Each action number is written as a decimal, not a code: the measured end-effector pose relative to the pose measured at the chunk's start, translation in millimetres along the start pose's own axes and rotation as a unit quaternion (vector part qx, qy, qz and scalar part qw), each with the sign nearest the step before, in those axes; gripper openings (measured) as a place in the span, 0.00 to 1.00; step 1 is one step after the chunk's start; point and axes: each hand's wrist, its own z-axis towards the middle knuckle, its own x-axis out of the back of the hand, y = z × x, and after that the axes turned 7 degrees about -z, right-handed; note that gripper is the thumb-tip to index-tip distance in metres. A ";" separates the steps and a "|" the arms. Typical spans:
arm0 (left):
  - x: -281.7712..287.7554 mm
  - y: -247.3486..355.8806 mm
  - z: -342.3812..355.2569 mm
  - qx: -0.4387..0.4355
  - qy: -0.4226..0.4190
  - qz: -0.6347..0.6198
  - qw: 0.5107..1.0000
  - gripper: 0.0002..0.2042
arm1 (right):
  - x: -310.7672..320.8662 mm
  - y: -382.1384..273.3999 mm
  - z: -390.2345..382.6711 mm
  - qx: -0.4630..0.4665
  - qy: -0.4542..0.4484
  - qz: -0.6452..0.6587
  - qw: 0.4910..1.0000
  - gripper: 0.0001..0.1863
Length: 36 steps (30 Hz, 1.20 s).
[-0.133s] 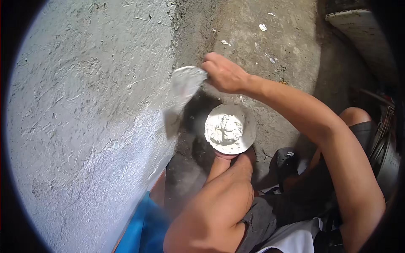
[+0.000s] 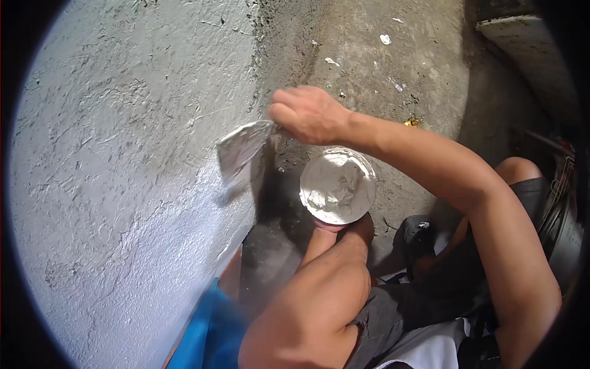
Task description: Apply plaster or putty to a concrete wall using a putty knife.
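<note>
My right hand is closed on a putty knife, its blurred, plaster-coated blade angled down against or just beside the rough, pale wall; I cannot tell whether it touches. Below that hand is a round container of white paste, partly shaded. My left hand holds the container from underneath near its lower rim, most of the fingers hidden beneath it, beside my leg.
Concrete floor with white splatters lies beside the wall. A pale block-like object stands upper right, metal items at the right edge. My bent legs occupy the lower middle. A blue object sits lower left.
My right hand and the putty knife have moved left and slightly down toward the wall. More shade falls across the paste in the container; my left hand has stayed in place.
</note>
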 end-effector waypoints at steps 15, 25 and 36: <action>29.8 6.5 -12.3 0.029 0.010 -0.081 0.996 0.34 | 13.9 81.1 -50.4 -0.181 -0.101 -0.113 0.972 0.08; 24.2 12.3 -6.5 -0.001 0.057 0.150 0.987 0.30 | 37.1 2.3 33.5 -0.087 -0.076 -0.039 0.993 0.15; 30.9 6.9 -10.6 0.043 0.051 -0.083 0.994 0.35 | 24.3 102.9 -41.6 -0.158 -0.101 -0.103 0.977 0.07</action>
